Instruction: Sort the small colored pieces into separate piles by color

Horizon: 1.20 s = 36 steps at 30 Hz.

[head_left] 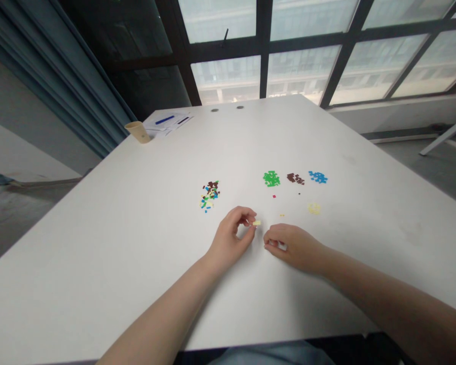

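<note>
My left hand pinches a small pale-yellow brick between thumb and fingers, above the white table. Close beside it on the right, my right hand has its fingertips pressed together; anything between them is hidden or too small to name. Beyond my left hand lies a mixed pile of small bricks in brown, green, blue and yellow. Past my right hand are a green pile, a brown pile, a blue pile and a pale-yellow cluster.
A red piece, a dark piece and a small yellow piece lie loose on the white table. At the far left, a tilted-looking paper cup stands near papers with a blue pen.
</note>
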Tool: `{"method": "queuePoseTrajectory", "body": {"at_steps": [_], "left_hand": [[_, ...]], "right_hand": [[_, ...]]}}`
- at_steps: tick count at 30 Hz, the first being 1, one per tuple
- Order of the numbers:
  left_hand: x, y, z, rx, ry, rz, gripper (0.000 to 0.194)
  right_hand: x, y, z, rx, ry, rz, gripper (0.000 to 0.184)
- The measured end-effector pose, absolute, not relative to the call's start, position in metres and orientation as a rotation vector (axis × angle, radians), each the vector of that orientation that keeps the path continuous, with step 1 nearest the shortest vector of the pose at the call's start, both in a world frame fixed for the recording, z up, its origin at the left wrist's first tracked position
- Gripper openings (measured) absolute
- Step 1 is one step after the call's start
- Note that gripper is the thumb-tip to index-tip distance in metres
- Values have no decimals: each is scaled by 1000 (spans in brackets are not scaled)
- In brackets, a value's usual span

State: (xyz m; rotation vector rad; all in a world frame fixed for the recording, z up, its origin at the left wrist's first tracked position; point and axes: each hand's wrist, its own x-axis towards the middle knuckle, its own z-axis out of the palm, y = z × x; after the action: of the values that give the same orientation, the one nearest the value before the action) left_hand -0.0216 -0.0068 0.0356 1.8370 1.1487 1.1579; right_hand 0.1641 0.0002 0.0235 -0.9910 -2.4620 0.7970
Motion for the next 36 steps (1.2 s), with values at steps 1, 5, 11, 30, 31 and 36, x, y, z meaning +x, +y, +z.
{"method": "queuePoseTrajectory", "body": {"at_steps": [1,5,11,30,31,36], "left_hand": [[-22,-7,35,1818,1127,1170,18],[-21,-8,33,1752,1080,1180,18],[-21,-7,32,1703,1067,1188,16],[-15,-9,28,1702,990,986,11],[-15,-9,27,1697,992,991,13],[-20,-4,20,1716,1090,1012,26]], "right_hand": [[164,0,23,-987,-2459,796,7],[164,0,23,-982,-2451,796,6],[165,1,26,-1035,-2352,695,5],[165,3,30,-886,-2197,522,7],[165,3,31,-892,-2206,512,7],[186,24,40,-1128,-2190,366,7]]}}
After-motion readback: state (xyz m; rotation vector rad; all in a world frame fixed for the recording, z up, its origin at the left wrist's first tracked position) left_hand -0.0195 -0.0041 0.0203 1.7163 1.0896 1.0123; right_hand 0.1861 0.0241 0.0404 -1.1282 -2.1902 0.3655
